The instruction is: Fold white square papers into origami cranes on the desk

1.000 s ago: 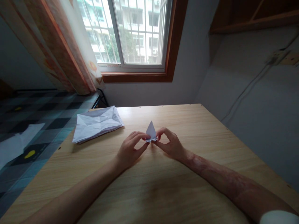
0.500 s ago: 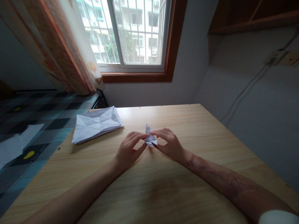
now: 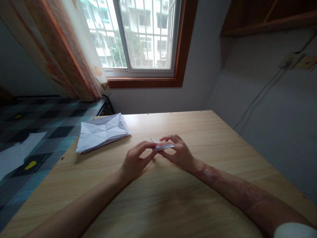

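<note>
Folded white paper held over desk, between left hand and right hand, clamped by both, neither nearer; long axis turned left to right, thin flap raised at left end; creased paper stack set beyond left hand; wall shelf contents not discernible

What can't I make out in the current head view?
Small folded white paper: head view; the left hand and right hand cover parts of it.
Creased white paper stack: head view; its top sheet hides most below, so no count.
Loose white paper on the dark plaid cloth: head view; left edge cuts it off.
Pale rounded shape: head view; bottom-right corner cuts it off, identity unclear.
</note>
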The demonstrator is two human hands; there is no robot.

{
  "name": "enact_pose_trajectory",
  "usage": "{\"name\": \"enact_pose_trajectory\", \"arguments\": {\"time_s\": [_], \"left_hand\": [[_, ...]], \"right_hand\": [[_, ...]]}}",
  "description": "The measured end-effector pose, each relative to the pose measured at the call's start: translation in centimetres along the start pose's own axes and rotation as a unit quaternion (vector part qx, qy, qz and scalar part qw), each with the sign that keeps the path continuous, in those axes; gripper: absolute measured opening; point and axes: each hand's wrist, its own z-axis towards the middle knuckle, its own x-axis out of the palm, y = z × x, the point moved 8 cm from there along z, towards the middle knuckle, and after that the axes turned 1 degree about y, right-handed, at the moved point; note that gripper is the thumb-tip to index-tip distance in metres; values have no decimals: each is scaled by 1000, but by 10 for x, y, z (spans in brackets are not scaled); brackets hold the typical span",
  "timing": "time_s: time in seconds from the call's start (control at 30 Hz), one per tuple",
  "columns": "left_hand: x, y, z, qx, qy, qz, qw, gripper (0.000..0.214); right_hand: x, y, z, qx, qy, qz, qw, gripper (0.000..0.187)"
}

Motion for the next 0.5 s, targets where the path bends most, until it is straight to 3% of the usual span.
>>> {"name": "enact_pose_trajectory", "arguments": {"time_s": [0.13, 0.3, 0.5], "left_hand": [[-2, 1, 2, -3, -5, 9, 1000, 19], [-2, -2, 7, 6, 10, 30, 999, 26], [1, 8, 4, -53, 24, -15, 998, 9]], "right_hand": [[4, -1, 0, -3, 22, 12, 1000, 7], [7, -4, 0, -7, 38, 50, 998, 6], [6, -5, 2, 27, 45, 111, 992, 9]]}}
